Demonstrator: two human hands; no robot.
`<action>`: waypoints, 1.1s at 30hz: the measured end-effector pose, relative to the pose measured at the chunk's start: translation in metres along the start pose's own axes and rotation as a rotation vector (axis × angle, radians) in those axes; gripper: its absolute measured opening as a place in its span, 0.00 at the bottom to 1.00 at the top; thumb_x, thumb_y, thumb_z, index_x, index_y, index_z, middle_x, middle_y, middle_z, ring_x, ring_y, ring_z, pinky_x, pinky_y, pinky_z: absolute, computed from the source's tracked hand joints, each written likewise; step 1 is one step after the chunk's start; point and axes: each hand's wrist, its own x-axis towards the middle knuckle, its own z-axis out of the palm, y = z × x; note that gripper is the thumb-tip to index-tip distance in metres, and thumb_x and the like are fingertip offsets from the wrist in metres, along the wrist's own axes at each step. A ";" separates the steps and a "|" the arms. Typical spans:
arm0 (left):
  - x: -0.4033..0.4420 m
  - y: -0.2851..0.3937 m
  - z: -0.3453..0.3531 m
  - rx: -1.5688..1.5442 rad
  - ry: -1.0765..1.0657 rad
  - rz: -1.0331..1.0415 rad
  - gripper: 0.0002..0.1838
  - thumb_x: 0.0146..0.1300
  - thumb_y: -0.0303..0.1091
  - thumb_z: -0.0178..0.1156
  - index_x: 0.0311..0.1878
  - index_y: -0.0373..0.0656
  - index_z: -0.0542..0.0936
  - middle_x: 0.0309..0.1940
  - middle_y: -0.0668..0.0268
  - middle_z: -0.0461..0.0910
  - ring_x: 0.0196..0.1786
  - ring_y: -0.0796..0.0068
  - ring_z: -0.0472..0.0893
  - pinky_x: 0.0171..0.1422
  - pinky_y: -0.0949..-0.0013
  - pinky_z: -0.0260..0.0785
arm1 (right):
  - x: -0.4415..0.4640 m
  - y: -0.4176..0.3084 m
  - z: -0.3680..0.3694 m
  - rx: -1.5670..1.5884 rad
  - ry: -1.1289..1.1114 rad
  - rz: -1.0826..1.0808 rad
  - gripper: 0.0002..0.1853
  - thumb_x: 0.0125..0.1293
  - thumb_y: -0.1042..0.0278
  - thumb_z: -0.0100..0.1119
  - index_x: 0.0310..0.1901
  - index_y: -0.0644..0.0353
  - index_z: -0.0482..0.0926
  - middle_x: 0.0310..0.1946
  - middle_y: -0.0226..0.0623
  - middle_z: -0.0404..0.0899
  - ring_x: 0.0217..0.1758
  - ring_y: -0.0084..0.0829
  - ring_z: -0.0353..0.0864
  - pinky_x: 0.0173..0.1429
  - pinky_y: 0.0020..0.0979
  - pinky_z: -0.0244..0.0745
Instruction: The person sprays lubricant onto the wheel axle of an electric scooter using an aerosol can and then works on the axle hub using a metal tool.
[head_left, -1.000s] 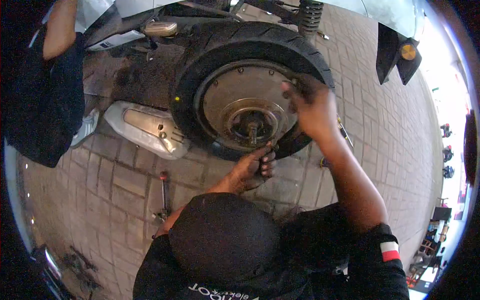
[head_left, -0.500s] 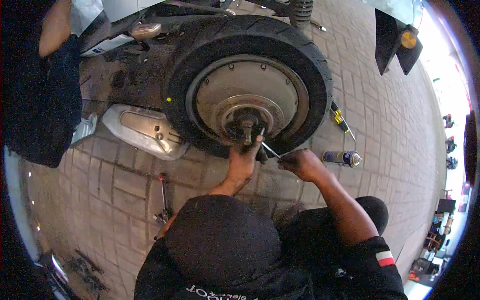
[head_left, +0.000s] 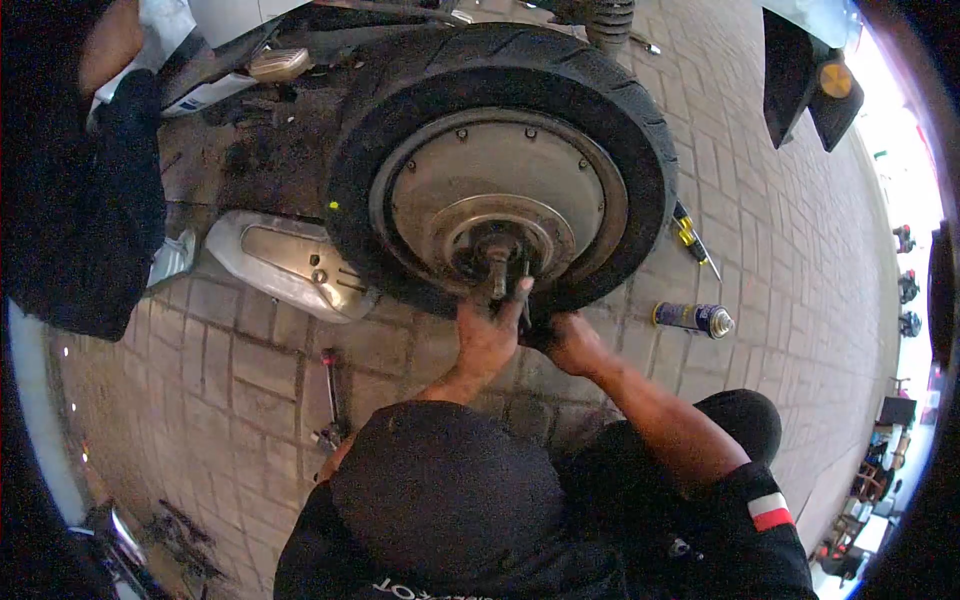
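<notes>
The wheel's grey hub (head_left: 490, 170) sits inside a black tyre (head_left: 350, 250), with an axle (head_left: 498, 272) pointing toward me. Just below the axle is my left hand (head_left: 484, 340), its fingers pinched together beside a thin dark rod; what they grip is partly hidden. My right hand (head_left: 578, 345) is closed close to it, to the right, at the tyre's lower edge. Its fingertips are dark and blurred, and the thing in them cannot be made out.
A silver cover (head_left: 285, 262) lies left of the tyre. On the right are a spray can (head_left: 694, 319) and a yellow-black screwdriver (head_left: 690, 235). A red-tipped tool (head_left: 330, 390) lies lower left. Another person's dark-clothed limb (head_left: 85, 210) and shoe (head_left: 174, 255) show at the left. A dark cap (head_left: 445, 485) fills the bottom middle.
My right hand came down from the upper right of the hub to beside my left hand. The shiny shaft seen between them half a second ago is now mostly hidden.
</notes>
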 end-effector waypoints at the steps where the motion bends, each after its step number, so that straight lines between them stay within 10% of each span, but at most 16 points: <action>1: 0.000 -0.001 0.000 -0.016 -0.036 0.015 0.16 0.63 0.41 0.65 0.42 0.35 0.80 0.31 0.66 0.81 0.34 0.75 0.76 0.42 0.66 0.69 | 0.002 0.001 0.005 0.002 -0.001 0.004 0.18 0.61 0.54 0.62 0.47 0.56 0.81 0.43 0.51 0.82 0.49 0.54 0.79 0.52 0.49 0.75; 11: 0.000 0.000 0.009 0.081 -0.005 0.024 0.14 0.64 0.37 0.65 0.44 0.35 0.79 0.29 0.66 0.81 0.32 0.73 0.77 0.41 0.67 0.70 | 0.014 0.012 -0.009 -0.283 -0.243 0.029 0.18 0.66 0.57 0.52 0.51 0.58 0.79 0.44 0.54 0.81 0.49 0.53 0.79 0.52 0.46 0.75; 14: 0.003 -0.003 0.014 0.188 0.106 0.412 0.14 0.65 0.37 0.64 0.44 0.34 0.79 0.28 0.68 0.78 0.28 0.78 0.75 0.34 0.71 0.68 | 0.010 0.040 0.000 0.047 -0.188 -0.022 0.21 0.68 0.51 0.52 0.51 0.58 0.79 0.43 0.50 0.82 0.48 0.48 0.81 0.54 0.43 0.74; 16: -0.003 0.014 0.012 -0.010 -0.009 -0.230 0.15 0.66 0.37 0.63 0.46 0.34 0.78 0.29 0.67 0.79 0.29 0.77 0.76 0.34 0.70 0.68 | 0.003 0.039 0.000 0.324 -0.195 0.042 0.22 0.68 0.47 0.52 0.52 0.58 0.78 0.43 0.48 0.83 0.47 0.45 0.81 0.54 0.42 0.73; 17: -0.003 0.016 0.011 -0.013 -0.012 -0.229 0.15 0.66 0.37 0.63 0.46 0.34 0.78 0.29 0.67 0.79 0.29 0.77 0.76 0.34 0.70 0.68 | -0.001 0.021 -0.007 0.486 -0.150 0.146 0.25 0.67 0.44 0.53 0.53 0.58 0.78 0.43 0.46 0.83 0.47 0.43 0.81 0.55 0.41 0.72; 26: 0.001 -0.009 0.004 0.149 -0.083 0.047 0.19 0.69 0.42 0.58 0.49 0.32 0.76 0.33 0.53 0.81 0.36 0.59 0.79 0.44 0.57 0.71 | -0.014 -0.016 -0.099 0.126 -0.010 0.162 0.26 0.63 0.44 0.62 0.45 0.64 0.81 0.37 0.41 0.84 0.41 0.36 0.80 0.51 0.37 0.73; 29: 0.005 -0.061 0.001 0.368 0.018 0.504 0.19 0.68 0.40 0.58 0.52 0.33 0.76 0.32 0.52 0.80 0.36 0.55 0.79 0.46 0.56 0.71 | -0.019 -0.029 -0.145 0.027 0.062 0.191 0.23 0.58 0.50 0.68 0.38 0.68 0.82 0.34 0.38 0.84 0.33 0.31 0.79 0.42 0.34 0.74; 32: 0.014 -0.053 0.000 0.337 -0.039 0.230 0.17 0.66 0.41 0.61 0.48 0.37 0.75 0.28 0.59 0.79 0.32 0.59 0.78 0.41 0.56 0.71 | -0.017 -0.031 -0.168 0.169 0.103 0.314 0.18 0.52 0.58 0.73 0.35 0.66 0.82 0.31 0.37 0.83 0.28 0.27 0.77 0.36 0.30 0.73; 33: 0.017 -0.033 0.000 -0.078 -0.159 -0.180 0.15 0.67 0.42 0.61 0.46 0.40 0.74 0.27 0.62 0.77 0.31 0.62 0.78 0.38 0.58 0.70 | -0.014 -0.035 -0.171 0.299 0.116 0.374 0.17 0.50 0.62 0.74 0.36 0.64 0.81 0.30 0.36 0.82 0.26 0.25 0.76 0.34 0.28 0.73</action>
